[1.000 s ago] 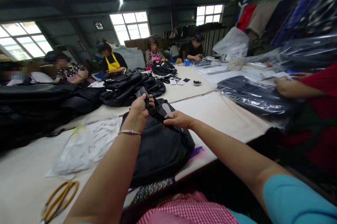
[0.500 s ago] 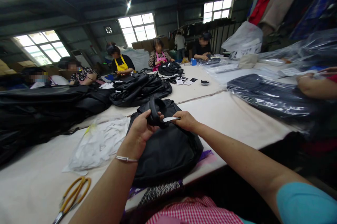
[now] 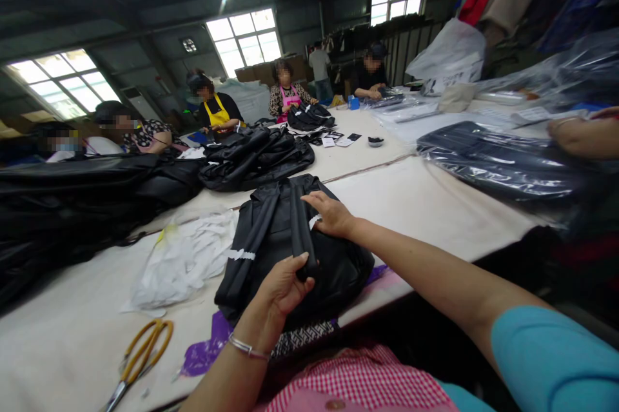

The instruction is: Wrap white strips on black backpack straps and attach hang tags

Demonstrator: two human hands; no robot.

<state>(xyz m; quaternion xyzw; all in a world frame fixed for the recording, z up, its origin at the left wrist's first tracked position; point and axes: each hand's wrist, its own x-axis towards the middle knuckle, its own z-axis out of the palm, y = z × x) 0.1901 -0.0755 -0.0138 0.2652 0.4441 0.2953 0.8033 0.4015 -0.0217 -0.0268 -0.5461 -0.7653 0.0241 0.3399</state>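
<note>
A black backpack (image 3: 333,264) lies on the table with its shoulder straps facing up. My left hand (image 3: 285,286) is closed around the lower end of the nearer-right shoulder strap (image 3: 298,222), thumb on top. At that strap's right edge is my right hand (image 3: 331,215), its fingers partly stretched along the strap. A white strip (image 3: 314,221) shows between the strap and my right hand, which seems to pinch it; the fingertips' grip is partly hidden. Around the left strap (image 3: 256,231) sits another white band (image 3: 241,255).
Left of the backpack lie a pile of white strips (image 3: 186,260) and yellow-handled scissors (image 3: 145,354). Black bags (image 3: 256,157) are heaped beyond. To the right lies a plastic-wrapped bag (image 3: 493,164), near another person's arm (image 3: 575,138). Several people sit across the table.
The strap, bunched up in my left hand before, now lies lengthwise over the backpack. My left hand has moved down towards me. The white strip is now against the strap.
</note>
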